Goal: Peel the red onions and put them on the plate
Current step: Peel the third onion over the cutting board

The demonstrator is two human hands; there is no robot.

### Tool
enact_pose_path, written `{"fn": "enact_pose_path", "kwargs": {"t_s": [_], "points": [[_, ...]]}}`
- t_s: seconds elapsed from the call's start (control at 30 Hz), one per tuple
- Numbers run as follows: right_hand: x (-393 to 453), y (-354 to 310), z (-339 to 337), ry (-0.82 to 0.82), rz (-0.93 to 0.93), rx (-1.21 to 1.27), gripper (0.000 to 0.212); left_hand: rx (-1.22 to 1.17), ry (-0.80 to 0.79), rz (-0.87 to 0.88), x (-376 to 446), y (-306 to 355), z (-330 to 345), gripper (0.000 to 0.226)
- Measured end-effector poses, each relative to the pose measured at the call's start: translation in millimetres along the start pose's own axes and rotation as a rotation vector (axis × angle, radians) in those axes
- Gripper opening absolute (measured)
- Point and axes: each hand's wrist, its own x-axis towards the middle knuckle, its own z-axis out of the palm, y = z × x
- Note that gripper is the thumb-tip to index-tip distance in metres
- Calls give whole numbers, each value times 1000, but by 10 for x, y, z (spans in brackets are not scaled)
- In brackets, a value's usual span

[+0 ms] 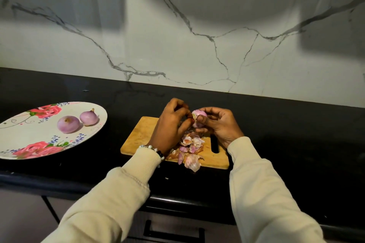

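Note:
A small pale-purple red onion (198,114) is held above the wooden cutting board (142,134). My right hand (219,124) grips it with the thumb across its front. My left hand (173,122) has its fingers curled and pinches at the onion's left side, where the skin is. A heap of pink and brown onion skins (190,149) lies on the board below both hands. At the left stands a white plate with red roses (23,138); two peeled onions, one larger (68,123) and one smaller with a tip (88,117), sit on it.
The board and plate stand on a black countertop (286,124) against a white marbled wall. The counter's front edge runs below my sleeves, with a dark drawer handle (173,233) beneath. A slot handle (214,144) is cut in the board's right end.

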Motion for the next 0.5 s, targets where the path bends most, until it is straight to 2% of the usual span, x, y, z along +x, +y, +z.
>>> {"fn": "enact_pose_path", "kwargs": {"t_s": [0.27, 0.5], "points": [[-5, 6, 24, -6, 15, -8, 37, 92, -45, -71, 2, 63, 2, 8], [6, -19, 34, 4, 3, 60, 38, 98, 111, -45, 0, 76, -14, 13]]}}
